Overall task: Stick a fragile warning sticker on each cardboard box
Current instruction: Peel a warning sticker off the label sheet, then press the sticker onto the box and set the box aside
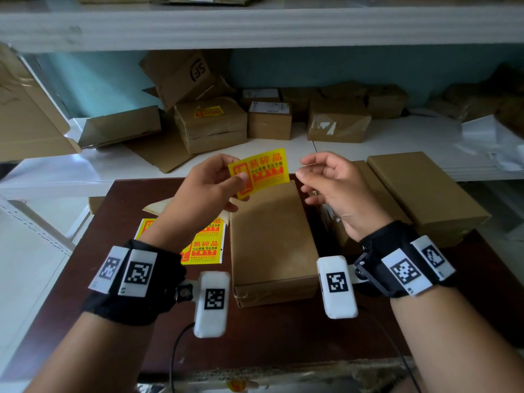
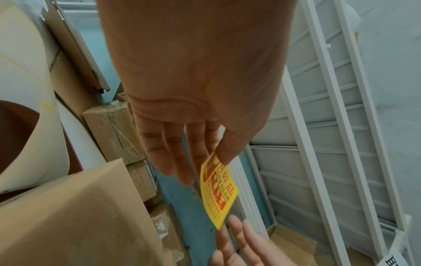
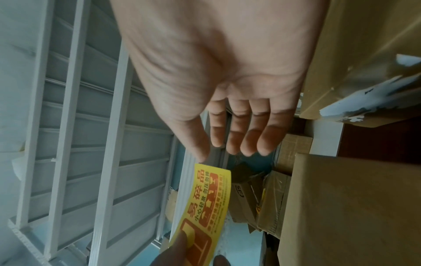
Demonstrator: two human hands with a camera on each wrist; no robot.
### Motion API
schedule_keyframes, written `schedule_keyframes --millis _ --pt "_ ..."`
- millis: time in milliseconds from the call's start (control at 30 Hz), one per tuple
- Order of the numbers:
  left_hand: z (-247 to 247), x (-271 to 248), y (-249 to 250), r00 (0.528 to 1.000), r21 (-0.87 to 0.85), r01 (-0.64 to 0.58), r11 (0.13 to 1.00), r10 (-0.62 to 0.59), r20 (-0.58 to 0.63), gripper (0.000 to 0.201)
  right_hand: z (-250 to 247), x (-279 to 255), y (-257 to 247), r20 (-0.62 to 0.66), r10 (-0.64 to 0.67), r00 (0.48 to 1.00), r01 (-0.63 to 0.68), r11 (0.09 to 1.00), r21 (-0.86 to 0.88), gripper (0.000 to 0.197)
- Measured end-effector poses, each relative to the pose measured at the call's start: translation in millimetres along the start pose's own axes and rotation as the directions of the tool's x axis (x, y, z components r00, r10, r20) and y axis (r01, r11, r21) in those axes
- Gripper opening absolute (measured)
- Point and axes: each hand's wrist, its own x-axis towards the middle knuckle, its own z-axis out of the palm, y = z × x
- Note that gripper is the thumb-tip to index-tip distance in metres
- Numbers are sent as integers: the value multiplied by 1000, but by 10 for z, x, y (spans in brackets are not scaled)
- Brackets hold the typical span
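Nearest on the dark brown wooden bench lies a plain brown rectangular cardboard box, long side running away from the person, top face bare. Just left of it, partly under the left forearm, is a yellow-and-red sheet of fragile stickers. Two more flat brown cardboard boxes sit to the right, by the right wrist.

Above the far end of the near box, the left hand holds a yellow rectangular fragile warning sticker with red print in the air, thumb on the printed face and fingers behind, clamped on its left end. The left wrist view shows the same pinch at the sticker's end. The right hand is palm toward the sticker, fingers loosely curled and apart, thumb tip right at the sticker's right edge; whether it touches, I cannot tell. It grips nothing.

Risks, as judgement: the sticker is held at one end only, so the free end could droop and fold on itself or catch the fingers if the backing is off. Lowering it skewed would leave it crooked or creased on the box top.

Farther back, a white shelf carries more cardboard boxes, one box with a yellow sticker already on its top.
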Motion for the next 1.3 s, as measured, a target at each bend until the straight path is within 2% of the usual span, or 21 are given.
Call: schedule_keyframes --millis 133,367,700,900,1200,1300 --pt "19 -3 -8 999 18 -3 1000 2 44 9 32 4 12 49 15 999 -15 1000 -7 27" --pt "31 -21 -10 997 1 11 1000 -11 75 14 51 25 39 100 30 994 -30 1000 -9 21" --pt "-46 26 -31 997 -13 67 998 -68 -26 13 66 3 7 96 50 994 -50 999 -7 24" --pt "-93 47 -78 998 103 35 994 -31 -48 9 45 12 12 87 55 995 -54 999 -8 24" --pt "-108 70 -136 999 116 29 993 -25 -35 10 43 14 49 106 87 991 -77 992 -95 5" --pt "-112 80 -191 999 131 29 991 -25 -29 11 41 17 69 101 92 991 -80 990 -119 4"
